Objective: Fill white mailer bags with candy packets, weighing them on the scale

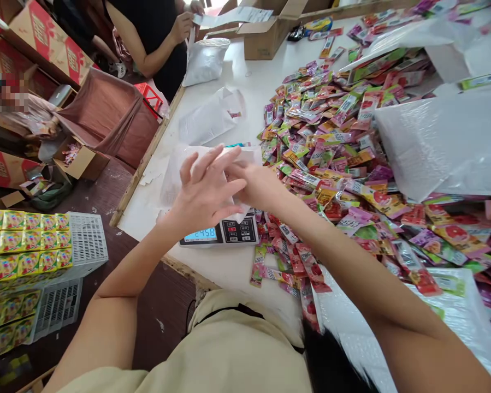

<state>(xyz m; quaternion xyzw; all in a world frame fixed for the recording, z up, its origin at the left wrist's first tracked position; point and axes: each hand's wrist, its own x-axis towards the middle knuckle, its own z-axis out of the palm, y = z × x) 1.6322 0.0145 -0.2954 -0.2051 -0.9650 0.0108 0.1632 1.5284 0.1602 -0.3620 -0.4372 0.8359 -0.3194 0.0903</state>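
Observation:
My left hand (207,191) is over a digital scale (241,229), its fingers spread and nothing visible in its grip. Against it, from the right, comes my right hand (259,185); its fingertips are hidden behind the left hand, so I cannot tell whether they hold anything. Beneath both hands a white plastic bag (173,177) lies on the scale, largely covered by them. The blue display (200,234) of the scale is lit, with its first digits partly hidden. Right of the hands spreads a large heap of colourful snack packets (319,147).
Another white bag (206,123) lies behind the scale. Larger white bags (445,142) rest on the heap at right. At the back, a co-worker (147,43) handles a filled bag (206,60) beside a cardboard box (265,38). White crates (87,237) with yellow packs stand on the floor at left.

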